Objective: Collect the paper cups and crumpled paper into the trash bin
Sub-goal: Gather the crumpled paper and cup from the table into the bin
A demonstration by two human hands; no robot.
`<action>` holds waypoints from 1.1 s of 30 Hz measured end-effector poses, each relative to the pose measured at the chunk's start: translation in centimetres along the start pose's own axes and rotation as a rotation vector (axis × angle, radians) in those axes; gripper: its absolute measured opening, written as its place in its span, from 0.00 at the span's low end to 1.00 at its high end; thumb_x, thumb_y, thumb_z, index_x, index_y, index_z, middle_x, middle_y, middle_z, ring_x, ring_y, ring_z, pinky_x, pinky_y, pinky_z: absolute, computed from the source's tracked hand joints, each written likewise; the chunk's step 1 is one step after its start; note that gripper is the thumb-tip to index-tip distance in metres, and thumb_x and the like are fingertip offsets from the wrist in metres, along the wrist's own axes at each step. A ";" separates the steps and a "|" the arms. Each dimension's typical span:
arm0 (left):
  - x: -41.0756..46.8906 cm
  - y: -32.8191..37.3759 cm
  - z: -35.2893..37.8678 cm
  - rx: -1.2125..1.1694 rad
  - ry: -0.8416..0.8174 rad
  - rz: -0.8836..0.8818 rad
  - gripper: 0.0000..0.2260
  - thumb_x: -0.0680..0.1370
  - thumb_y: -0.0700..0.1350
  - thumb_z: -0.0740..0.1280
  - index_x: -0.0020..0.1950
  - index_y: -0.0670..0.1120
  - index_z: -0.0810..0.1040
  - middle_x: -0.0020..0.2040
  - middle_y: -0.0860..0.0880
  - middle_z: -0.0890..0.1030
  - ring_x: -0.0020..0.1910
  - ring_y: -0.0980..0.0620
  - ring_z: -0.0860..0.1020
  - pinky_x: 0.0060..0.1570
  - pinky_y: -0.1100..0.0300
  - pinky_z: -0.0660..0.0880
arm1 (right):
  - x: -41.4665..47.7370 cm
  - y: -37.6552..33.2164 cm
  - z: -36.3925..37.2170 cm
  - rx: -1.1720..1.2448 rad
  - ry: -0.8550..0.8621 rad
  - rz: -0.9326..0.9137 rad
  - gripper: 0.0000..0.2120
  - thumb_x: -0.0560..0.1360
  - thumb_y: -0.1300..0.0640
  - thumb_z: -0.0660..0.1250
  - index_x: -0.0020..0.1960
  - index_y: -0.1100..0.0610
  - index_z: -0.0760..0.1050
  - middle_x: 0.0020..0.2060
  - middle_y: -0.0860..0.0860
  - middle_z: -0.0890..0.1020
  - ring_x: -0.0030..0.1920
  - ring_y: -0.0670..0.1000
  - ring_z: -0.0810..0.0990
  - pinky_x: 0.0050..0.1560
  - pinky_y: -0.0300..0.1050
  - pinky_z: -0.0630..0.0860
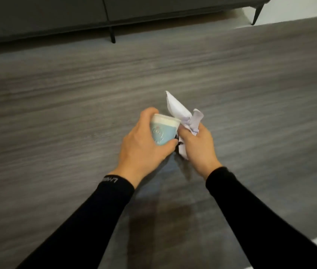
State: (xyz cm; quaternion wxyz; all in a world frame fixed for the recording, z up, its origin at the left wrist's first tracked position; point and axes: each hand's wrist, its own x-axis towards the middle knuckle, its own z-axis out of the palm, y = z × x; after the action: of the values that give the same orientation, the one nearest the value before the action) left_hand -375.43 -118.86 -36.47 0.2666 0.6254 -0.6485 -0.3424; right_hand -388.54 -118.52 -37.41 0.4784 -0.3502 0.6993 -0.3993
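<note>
The left hand (144, 146) has its grip closed round a paper cup (162, 133), fingers wrapped over the far side and thumb across the near wall. The cup is light blue with a white rim and lies tilted, rim pointing away from the person. The right hand (198, 146) grips a piece of crumpled paper (179, 111); white folds project above and below the fist. The two hands are close together, and the cup rim is just beside the paper. Both items are held above a grey wood-grain surface (76, 94), with a shadow below them. A dark sofa (56, 14) on thin legs stands at the far edge. Judged progress: one cup and one paper are collected in hand. No trash bin is in view, so carrying and deposit remain. No further cups or paper are visible.
</note>
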 end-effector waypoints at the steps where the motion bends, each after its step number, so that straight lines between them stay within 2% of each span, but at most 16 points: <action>1: -1.1 0.0 0.0 -0.018 -0.005 -0.009 0.27 0.60 0.58 0.74 0.53 0.61 0.64 0.45 0.59 0.75 0.45 0.50 0.77 0.40 0.60 0.68 | -1.3 0.5 -0.6 0.043 0.005 0.016 0.13 0.74 0.62 0.62 0.58 0.57 0.75 0.41 0.47 0.81 0.38 0.38 0.79 0.38 0.31 0.74; 4: -5.3 0.6 0.1 -0.027 -0.044 -0.045 0.25 0.56 0.63 0.72 0.46 0.63 0.64 0.43 0.63 0.70 0.43 0.59 0.72 0.38 0.66 0.66 | -5.5 1.7 -3.2 0.093 0.025 0.056 0.15 0.74 0.61 0.62 0.60 0.54 0.74 0.44 0.44 0.82 0.41 0.37 0.79 0.37 0.26 0.73; 6: -8.2 1.4 0.2 -0.052 -0.089 -0.049 0.23 0.58 0.63 0.72 0.46 0.63 0.65 0.44 0.64 0.70 0.40 0.61 0.70 0.39 0.71 0.67 | -8.7 2.3 -5.1 0.111 0.039 0.088 0.15 0.75 0.60 0.62 0.61 0.54 0.73 0.43 0.43 0.81 0.40 0.37 0.79 0.35 0.26 0.73; 7: -9.8 1.9 0.3 -0.055 -0.118 -0.022 0.23 0.60 0.61 0.73 0.48 0.62 0.66 0.45 0.66 0.70 0.41 0.62 0.69 0.41 0.74 0.67 | -10.4 2.5 -6.0 0.115 0.043 0.103 0.17 0.75 0.60 0.62 0.63 0.55 0.72 0.41 0.42 0.81 0.38 0.36 0.78 0.33 0.26 0.73; 10: -14.9 3.8 0.4 -0.060 -0.203 0.057 0.29 0.64 0.52 0.76 0.62 0.54 0.69 0.54 0.65 0.71 0.54 0.60 0.69 0.48 0.81 0.61 | -15.9 3.6 -8.7 0.101 0.055 0.149 0.18 0.75 0.61 0.61 0.65 0.54 0.70 0.39 0.39 0.81 0.35 0.33 0.77 0.32 0.24 0.72; 11: -16.8 4.4 0.4 -0.054 -0.235 0.072 0.33 0.65 0.51 0.75 0.66 0.54 0.67 0.57 0.63 0.70 0.58 0.59 0.69 0.49 0.80 0.61 | -17.9 4.0 -9.6 0.082 0.065 0.164 0.19 0.75 0.60 0.61 0.66 0.53 0.69 0.42 0.38 0.80 0.36 0.32 0.78 0.34 0.23 0.72; 14: -22.5 4.9 0.1 0.026 -0.290 0.108 0.39 0.65 0.51 0.75 0.73 0.53 0.62 0.63 0.58 0.74 0.60 0.57 0.67 0.53 0.64 0.66 | -23.4 5.8 -11.3 -0.002 0.048 0.181 0.23 0.70 0.56 0.60 0.65 0.52 0.69 0.45 0.34 0.78 0.42 0.29 0.77 0.40 0.23 0.71; 16: -26.5 4.4 0.1 0.082 -0.289 0.129 0.39 0.64 0.49 0.77 0.72 0.49 0.65 0.63 0.52 0.77 0.58 0.56 0.68 0.51 0.60 0.67 | -26.9 7.4 -11.7 -0.004 0.013 0.206 0.17 0.71 0.57 0.61 0.58 0.44 0.70 0.45 0.29 0.77 0.45 0.27 0.76 0.42 0.22 0.71; 19: -32.5 3.5 0.8 0.097 -0.296 0.082 0.36 0.64 0.50 0.76 0.69 0.51 0.64 0.62 0.51 0.77 0.57 0.54 0.69 0.50 0.59 0.67 | -31.4 10.3 -11.9 -0.009 -0.041 0.271 0.16 0.75 0.60 0.62 0.51 0.37 0.69 0.48 0.36 0.78 0.49 0.35 0.77 0.41 0.24 0.72; 21: -36.1 2.4 1.8 0.130 -0.365 -0.002 0.35 0.66 0.51 0.74 0.68 0.58 0.61 0.62 0.51 0.77 0.58 0.52 0.70 0.49 0.59 0.69 | -34.1 12.8 -12.1 -0.056 -0.079 0.331 0.14 0.72 0.57 0.62 0.54 0.42 0.71 0.46 0.43 0.79 0.46 0.43 0.78 0.42 0.31 0.73; 23: -39.3 0.8 3.2 0.223 -0.439 -0.089 0.34 0.68 0.53 0.72 0.69 0.59 0.59 0.61 0.51 0.76 0.60 0.49 0.72 0.49 0.57 0.71 | -36.4 15.4 -12.2 -0.146 -0.147 0.450 0.19 0.68 0.54 0.60 0.57 0.55 0.74 0.45 0.51 0.78 0.44 0.51 0.76 0.42 0.39 0.71; 25: -41.7 -1.1 5.1 0.309 -0.470 -0.155 0.33 0.69 0.53 0.71 0.71 0.55 0.59 0.61 0.50 0.76 0.61 0.47 0.72 0.51 0.55 0.72 | -37.7 18.4 -12.2 -0.200 -0.184 0.593 0.14 0.70 0.56 0.61 0.53 0.61 0.74 0.41 0.54 0.76 0.39 0.52 0.74 0.33 0.38 0.70; 27: -43.4 -3.1 7.0 0.369 -0.488 -0.221 0.34 0.70 0.54 0.70 0.72 0.52 0.59 0.61 0.47 0.76 0.60 0.45 0.72 0.52 0.53 0.73 | -38.0 21.1 -11.9 -0.230 -0.165 0.712 0.10 0.71 0.57 0.63 0.49 0.61 0.73 0.38 0.54 0.76 0.33 0.50 0.74 0.24 0.35 0.69; 29: -44.3 -5.1 9.0 0.435 -0.519 -0.271 0.35 0.69 0.56 0.70 0.72 0.51 0.59 0.59 0.45 0.77 0.58 0.44 0.74 0.50 0.52 0.73 | -37.5 23.7 -11.4 -0.234 -0.138 0.766 0.15 0.69 0.55 0.65 0.52 0.63 0.73 0.38 0.55 0.76 0.31 0.50 0.74 0.20 0.35 0.67; 31: -44.5 -7.1 10.9 0.456 -0.533 -0.299 0.35 0.69 0.57 0.70 0.71 0.49 0.60 0.58 0.44 0.77 0.56 0.43 0.75 0.46 0.54 0.71 | -36.8 26.2 -10.9 -0.231 -0.111 0.757 0.19 0.69 0.55 0.66 0.56 0.65 0.72 0.42 0.58 0.77 0.35 0.54 0.76 0.24 0.37 0.69; 33: -44.5 -8.7 12.5 0.393 -0.525 -0.317 0.40 0.67 0.56 0.72 0.73 0.48 0.56 0.60 0.42 0.77 0.55 0.41 0.76 0.43 0.56 0.69 | -36.0 28.1 -10.5 -0.206 -0.095 0.743 0.20 0.71 0.55 0.67 0.59 0.65 0.72 0.50 0.60 0.79 0.47 0.59 0.79 0.38 0.44 0.75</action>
State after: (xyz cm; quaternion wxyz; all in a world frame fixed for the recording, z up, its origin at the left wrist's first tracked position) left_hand -376.28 -73.13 -47.37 -0.0906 0.6482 -0.6434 -0.3971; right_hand -390.85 -72.55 -46.19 0.5847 -0.1374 0.7920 -0.1097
